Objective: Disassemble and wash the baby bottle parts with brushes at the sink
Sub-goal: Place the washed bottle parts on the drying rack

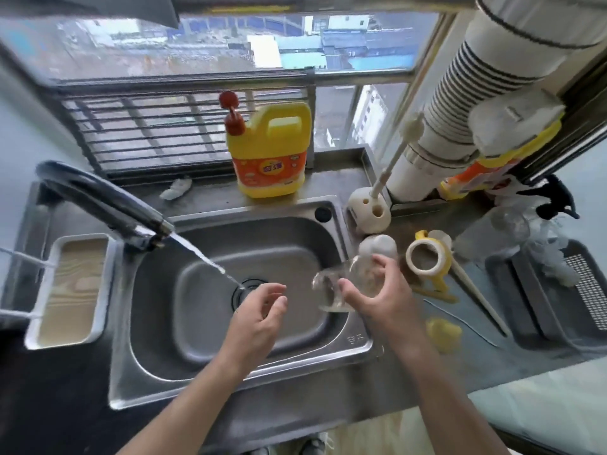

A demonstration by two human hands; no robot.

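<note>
**Clear bottle body, held over the sink**

Head view.
- Item: bottle [331, 290], clear, mouth turned left, above the right side of the sink [262, 210], short of the stream from the tap [98, 195].
- Right hand [384, 297]: fingers and thumb wrapped round the bottle's body.
- Left hand [259, 316]: over the sink's drain, fingers loosely curled, holding nothing.
- Handling, judged: light, stiff, wet and slippery; best gripped round the middle.
- Glass or plastic: cannot tell.
- Bottle base hidden behind the right hand.
- Yellow ring [443, 257] lies right of the sink; things beyond it are blurred.
</note>
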